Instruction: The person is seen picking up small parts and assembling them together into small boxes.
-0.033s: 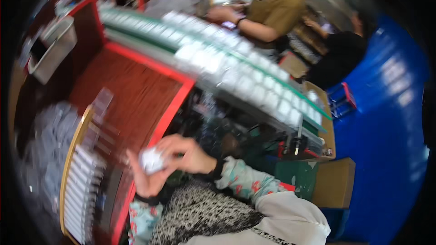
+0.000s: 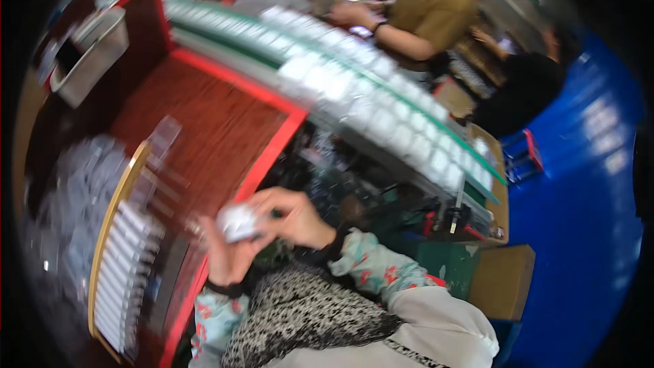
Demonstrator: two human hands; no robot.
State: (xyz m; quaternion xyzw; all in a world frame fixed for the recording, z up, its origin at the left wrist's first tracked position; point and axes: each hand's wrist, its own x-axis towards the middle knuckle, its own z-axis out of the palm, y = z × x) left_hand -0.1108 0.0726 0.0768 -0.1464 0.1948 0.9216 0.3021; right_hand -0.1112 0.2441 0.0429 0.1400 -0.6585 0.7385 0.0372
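A small rounded white object (image 2: pixel 237 223), blurred and with a silvery shine, sits between my two hands, above the red edge of the work table. My left hand (image 2: pixel 228 259) is around its left and lower side, one finger pointing up beside it. From the right, the bent fingers of my right hand (image 2: pixel 298 220) pinch it, leaving a gap behind the thumb. Just left of the hands, a yellow-edged tray (image 2: pixel 112 221) bears a row of white ribbed pieces (image 2: pixel 129 269). Motion blur hides the object's exact kind.
A red-edged brown table (image 2: pixel 197 109) lies ahead, with clear plastic pieces (image 2: pixel 82 184) heaped at left. A green-edged conveyor (image 2: pixel 402 102) carries rows of white items. A grey-white bin (image 2: pixel 92 54) is far left. Cardboard box (image 2: pixel 504 279) at right. A co-worker (image 2: pixel 429 17) stands across the conveyor.
The whole view has shifted slightly, the surroundings moving right and a little upward at the far side. My hands stay on the small white object, which looks slightly turned.
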